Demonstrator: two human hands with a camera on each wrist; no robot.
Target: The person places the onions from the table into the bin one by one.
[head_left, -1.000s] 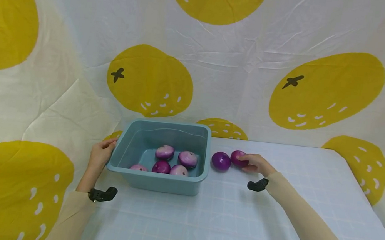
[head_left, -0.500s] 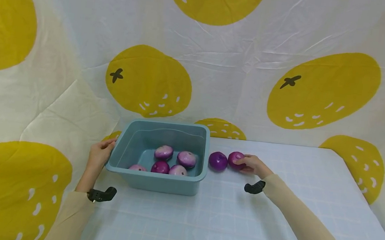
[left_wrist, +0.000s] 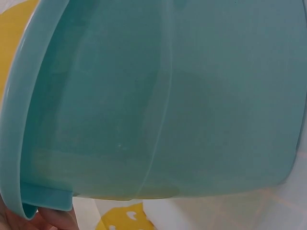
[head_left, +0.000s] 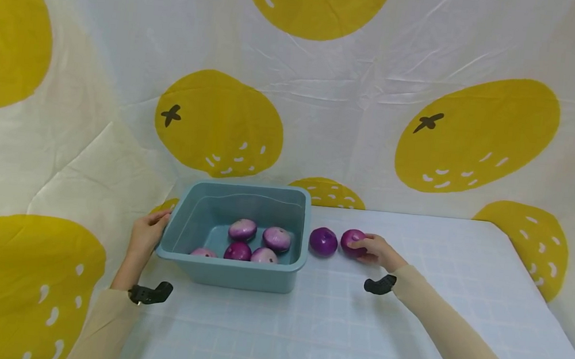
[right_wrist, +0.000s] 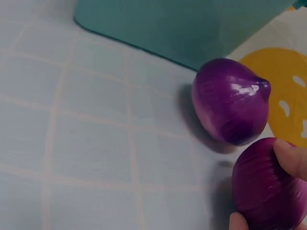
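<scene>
My left hand (head_left: pixel 145 238) grips the rim at the left end of a blue-green plastic bin (head_left: pixel 238 263). In the left wrist view, fingers (left_wrist: pixel 55 218) show beneath the bin's rim at the lower left. My right hand (head_left: pixel 378 252) holds a red onion (head_left: pixel 350 240) between thumb and fingers, low over the table. The right wrist view shows the thumb (right_wrist: pixel 290 158) on top of this dark purple onion and a fingertip (right_wrist: pixel 238 222) at its lower side. Another red onion (head_left: pixel 323 242) lies between it and the bin's right wall.
Several purple onions lie inside the bin, among them a darker one (head_left: pixel 238 250) near the front wall. A pale checked cloth (head_left: pixel 355 342) covers the table. Behind and to the left hangs a white curtain (head_left: pixel 344 127) with yellow fruit prints.
The head view has shifted slightly. My right hand keeps its hold on the onion, and a narrow gap now shows between it and the other onion. The left hand stays at the bin.
</scene>
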